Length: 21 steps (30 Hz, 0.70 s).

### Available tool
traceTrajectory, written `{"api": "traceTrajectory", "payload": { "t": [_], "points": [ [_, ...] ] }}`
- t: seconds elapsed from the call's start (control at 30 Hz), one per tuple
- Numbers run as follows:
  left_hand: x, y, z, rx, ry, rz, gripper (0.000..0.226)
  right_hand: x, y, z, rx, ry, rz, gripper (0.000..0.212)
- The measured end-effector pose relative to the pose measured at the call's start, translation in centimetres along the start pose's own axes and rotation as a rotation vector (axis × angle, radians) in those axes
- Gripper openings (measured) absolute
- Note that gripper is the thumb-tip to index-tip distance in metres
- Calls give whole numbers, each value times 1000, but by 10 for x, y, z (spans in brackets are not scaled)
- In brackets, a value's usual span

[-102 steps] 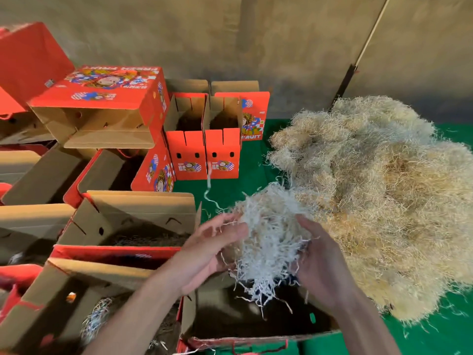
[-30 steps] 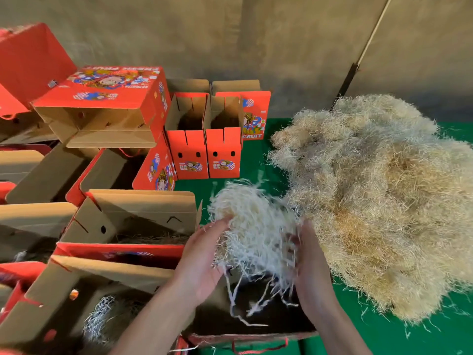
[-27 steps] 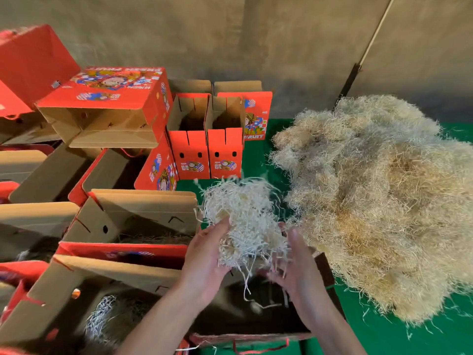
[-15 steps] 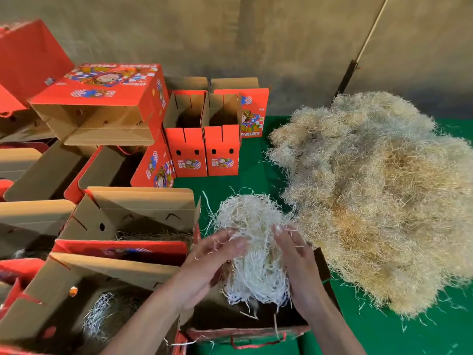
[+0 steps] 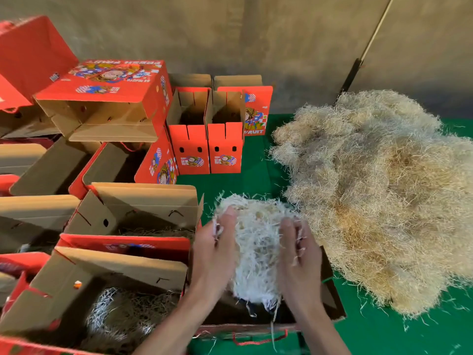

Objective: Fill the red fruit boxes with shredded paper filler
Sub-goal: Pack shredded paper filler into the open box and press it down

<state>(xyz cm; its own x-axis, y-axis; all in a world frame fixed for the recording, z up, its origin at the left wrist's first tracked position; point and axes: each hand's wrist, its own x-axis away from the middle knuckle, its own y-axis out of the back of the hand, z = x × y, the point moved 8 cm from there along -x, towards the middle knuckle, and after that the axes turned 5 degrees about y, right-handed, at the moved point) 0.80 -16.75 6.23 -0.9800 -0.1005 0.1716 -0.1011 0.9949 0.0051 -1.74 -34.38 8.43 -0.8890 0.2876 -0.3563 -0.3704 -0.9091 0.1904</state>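
Green cloth (image 5: pixel 256 175) covers the table. Both hands, left hand (image 5: pixel 217 249) and right hand (image 5: pixel 298 254), press straight fingers against a pale shredded-paper clump (image 5: pixel 257 242), elongated toward the viewer, over an open red cardboard box (image 5: pixel 330 298).

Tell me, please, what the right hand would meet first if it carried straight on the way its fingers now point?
The right hand points up the picture, away from the person. Its fingers already touch the clump of shredded paper; just beyond them lies the near edge of the big filler pile, probably met next, though depth is unclear.
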Motion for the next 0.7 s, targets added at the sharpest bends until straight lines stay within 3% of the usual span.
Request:
{"api": "traceTrajectory", "payload": {
  "t": [0.2,0.3,0.4,0.5,0.57,0.63,0.7],
  "points": [
    [-21,38,8,40,39,-121,46,-14,41,-13,-6,-38,-137,39],
    [-22,24,24,91,126,-29,63,-9,39,-15,-64,-124,-113,38],
    [-15,4,33,101,206,87,74,-2,18,-21,-25,-273,28,61],
    [-10,21,24,5,214,-33,63,-7,34,-10,67,-136,-42,49],
    [-12,43,28,22,307,-99,74,-10,63,-23,15,-198,-155,48],
    [-16,56,39,-32,437,-45,90,-8,77,-40,-141,-306,-153,31],
    [-11,48,48,-85,525,118,108,-3,69,-42,-132,-336,-1,23]
  ]
}}
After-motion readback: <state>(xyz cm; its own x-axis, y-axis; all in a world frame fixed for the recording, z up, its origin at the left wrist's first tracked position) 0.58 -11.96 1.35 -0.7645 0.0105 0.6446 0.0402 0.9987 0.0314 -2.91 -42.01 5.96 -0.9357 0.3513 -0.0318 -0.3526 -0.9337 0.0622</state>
